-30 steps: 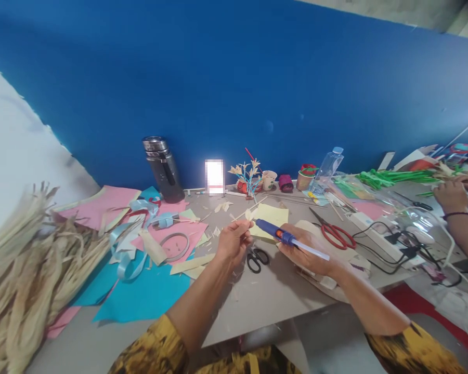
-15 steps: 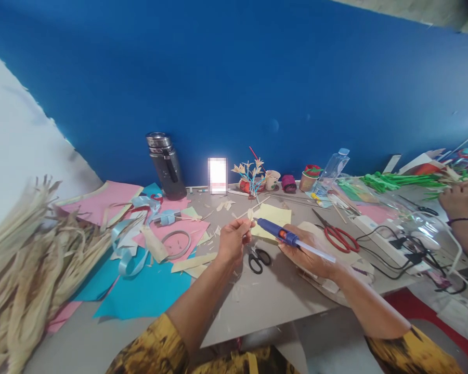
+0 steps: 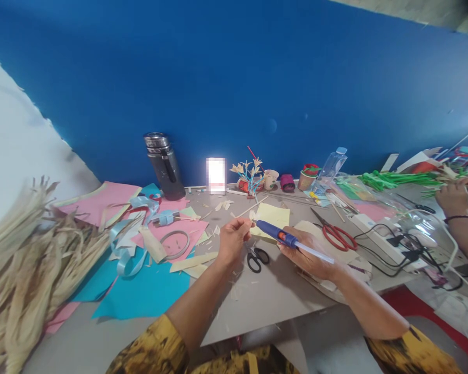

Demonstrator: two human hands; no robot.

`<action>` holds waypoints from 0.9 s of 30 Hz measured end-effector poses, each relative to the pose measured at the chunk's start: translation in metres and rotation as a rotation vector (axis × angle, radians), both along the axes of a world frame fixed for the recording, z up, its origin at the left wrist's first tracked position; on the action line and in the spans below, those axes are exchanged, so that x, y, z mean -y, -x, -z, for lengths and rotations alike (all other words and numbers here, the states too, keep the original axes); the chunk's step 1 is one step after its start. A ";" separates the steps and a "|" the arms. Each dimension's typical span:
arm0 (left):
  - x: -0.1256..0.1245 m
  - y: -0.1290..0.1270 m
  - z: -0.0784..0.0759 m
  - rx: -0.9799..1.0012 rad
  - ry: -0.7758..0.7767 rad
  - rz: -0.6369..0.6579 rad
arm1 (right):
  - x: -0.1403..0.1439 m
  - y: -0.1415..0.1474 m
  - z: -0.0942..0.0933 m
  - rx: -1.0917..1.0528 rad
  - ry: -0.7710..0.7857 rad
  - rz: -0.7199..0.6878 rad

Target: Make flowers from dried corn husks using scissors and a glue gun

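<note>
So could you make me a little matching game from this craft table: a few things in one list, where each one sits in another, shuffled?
Things:
1. glue gun
2. red scissors
3. black flask
4. dried husks

Places:
a. piled at the table's left end
b. upright by the blue wall
c. in the right hand
d. flat on the table, right of that hand

Pairs: 1-c, 2-d, 3-b, 4-a
</note>
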State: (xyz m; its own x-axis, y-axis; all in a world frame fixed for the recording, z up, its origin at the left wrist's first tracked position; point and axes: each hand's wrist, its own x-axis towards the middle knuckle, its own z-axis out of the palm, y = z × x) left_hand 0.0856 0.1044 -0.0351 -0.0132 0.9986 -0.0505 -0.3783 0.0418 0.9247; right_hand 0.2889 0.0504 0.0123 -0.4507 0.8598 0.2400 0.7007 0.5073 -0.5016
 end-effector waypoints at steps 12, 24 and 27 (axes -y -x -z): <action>0.000 -0.001 0.002 -0.006 0.003 0.005 | 0.000 -0.002 0.002 0.043 -0.039 -0.018; -0.001 -0.001 0.005 -0.002 0.024 0.012 | 0.004 -0.002 -0.002 0.072 -0.019 -0.008; -0.001 -0.001 0.005 -0.002 0.022 0.009 | 0.004 -0.002 -0.001 0.066 -0.029 -0.014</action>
